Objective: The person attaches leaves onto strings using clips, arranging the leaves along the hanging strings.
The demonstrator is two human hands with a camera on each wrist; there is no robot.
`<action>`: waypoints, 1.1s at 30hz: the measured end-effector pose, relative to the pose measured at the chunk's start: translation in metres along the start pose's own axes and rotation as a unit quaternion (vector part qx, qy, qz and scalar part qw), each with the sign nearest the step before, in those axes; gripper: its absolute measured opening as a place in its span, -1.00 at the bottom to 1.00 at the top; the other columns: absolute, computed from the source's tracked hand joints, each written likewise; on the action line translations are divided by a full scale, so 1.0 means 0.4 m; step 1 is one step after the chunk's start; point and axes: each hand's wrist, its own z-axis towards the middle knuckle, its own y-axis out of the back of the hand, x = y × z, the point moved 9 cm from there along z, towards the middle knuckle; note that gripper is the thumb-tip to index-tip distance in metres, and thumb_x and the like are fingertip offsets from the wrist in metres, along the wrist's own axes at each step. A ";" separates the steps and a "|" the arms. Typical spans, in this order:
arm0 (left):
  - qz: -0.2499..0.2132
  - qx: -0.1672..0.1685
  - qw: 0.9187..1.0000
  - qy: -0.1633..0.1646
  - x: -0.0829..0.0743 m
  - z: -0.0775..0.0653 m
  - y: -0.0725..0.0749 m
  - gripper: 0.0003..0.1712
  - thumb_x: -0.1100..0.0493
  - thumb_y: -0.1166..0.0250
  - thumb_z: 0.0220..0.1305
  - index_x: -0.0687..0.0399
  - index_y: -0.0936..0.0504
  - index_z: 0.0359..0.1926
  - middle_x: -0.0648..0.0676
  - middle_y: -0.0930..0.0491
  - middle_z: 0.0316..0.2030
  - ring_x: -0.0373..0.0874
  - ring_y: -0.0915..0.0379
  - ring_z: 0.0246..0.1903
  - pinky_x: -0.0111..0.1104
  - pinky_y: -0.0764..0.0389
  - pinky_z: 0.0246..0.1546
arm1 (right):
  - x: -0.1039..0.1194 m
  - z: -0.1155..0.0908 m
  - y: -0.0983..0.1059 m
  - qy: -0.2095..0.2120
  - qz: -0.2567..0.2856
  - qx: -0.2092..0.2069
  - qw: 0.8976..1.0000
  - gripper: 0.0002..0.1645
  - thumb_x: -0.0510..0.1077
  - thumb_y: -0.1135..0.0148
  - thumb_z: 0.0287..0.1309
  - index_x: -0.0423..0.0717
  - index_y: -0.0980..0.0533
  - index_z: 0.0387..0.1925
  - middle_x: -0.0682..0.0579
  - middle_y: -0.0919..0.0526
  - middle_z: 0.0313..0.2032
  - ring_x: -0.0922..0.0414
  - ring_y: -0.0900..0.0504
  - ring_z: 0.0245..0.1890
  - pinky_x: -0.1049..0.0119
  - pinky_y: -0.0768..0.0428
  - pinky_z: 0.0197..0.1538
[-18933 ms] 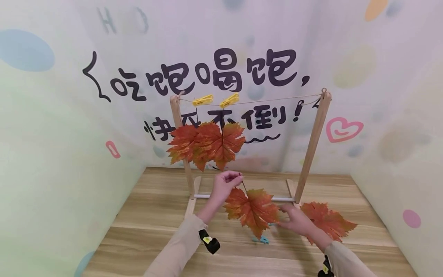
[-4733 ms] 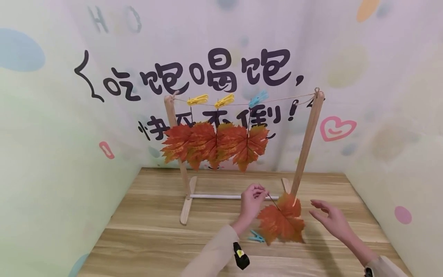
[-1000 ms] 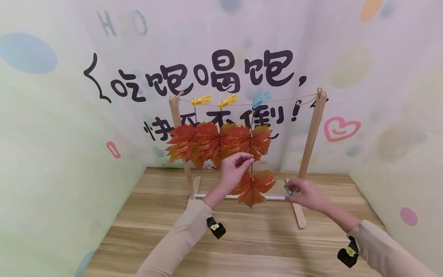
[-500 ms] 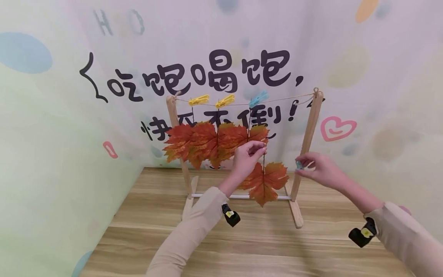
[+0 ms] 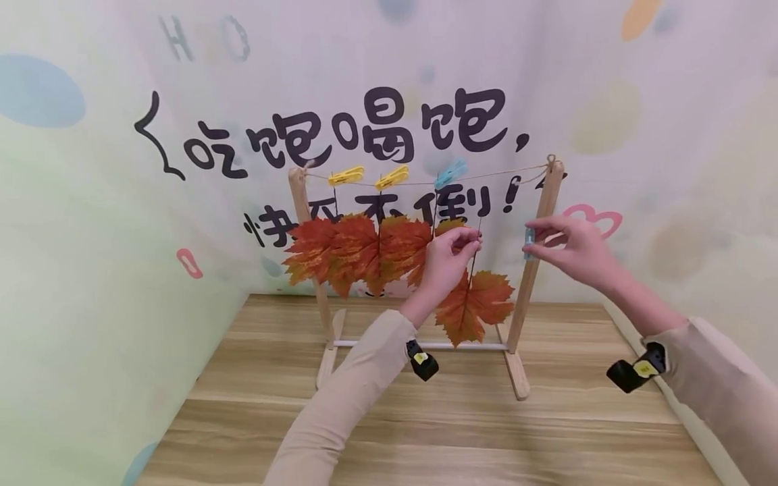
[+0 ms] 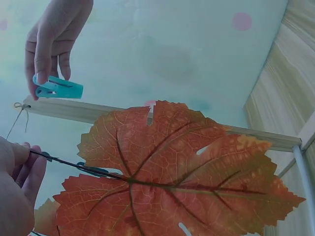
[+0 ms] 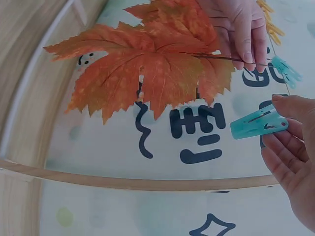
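Observation:
My left hand (image 5: 448, 260) pinches the thin dark stem of an orange-red artificial maple leaf (image 5: 474, 307), which hangs below the fingers in front of the wooden rack. In the left wrist view this leaf (image 6: 162, 172) spreads wide across the picture. To the right, beside the rack's right post, my right hand (image 5: 577, 250) holds a blue clothespin (image 5: 529, 243) between thumb and fingers; the right wrist view shows the clothespin (image 7: 258, 123) pointing toward the leaf. Three more leaves (image 5: 358, 246) hang in a row from the string, partly hidden by my left hand.
A string (image 5: 504, 172) runs between the left post (image 5: 298, 196) and right post (image 5: 537, 229). Two yellow clothespins (image 5: 392, 177) and one blue clothespin (image 5: 451, 173) sit on it. The rack's feet (image 5: 516, 374) stand on a wood-grain table (image 5: 425, 432) before a printed wall.
Since the earliest frame, a third leaf has gone onto the string under a blue clothespin. Over the last second both hands have risen toward the string, carrying the leaf and the other blue clothespin.

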 end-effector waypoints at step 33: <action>-0.042 -0.077 0.996 0.030 -0.043 0.150 -0.048 -0.79 0.27 -0.23 0.15 0.28 -0.63 -0.20 0.13 -0.65 -0.33 -0.17 -0.59 -0.36 -0.60 -0.53 -0.30 | 0.030 0.126 0.119 -0.059 0.094 -0.152 0.982 -0.55 -0.31 -0.31 -0.04 -0.34 -0.49 -0.04 0.26 -0.61 -0.34 0.45 -0.57 -0.33 0.63 -0.50 -0.20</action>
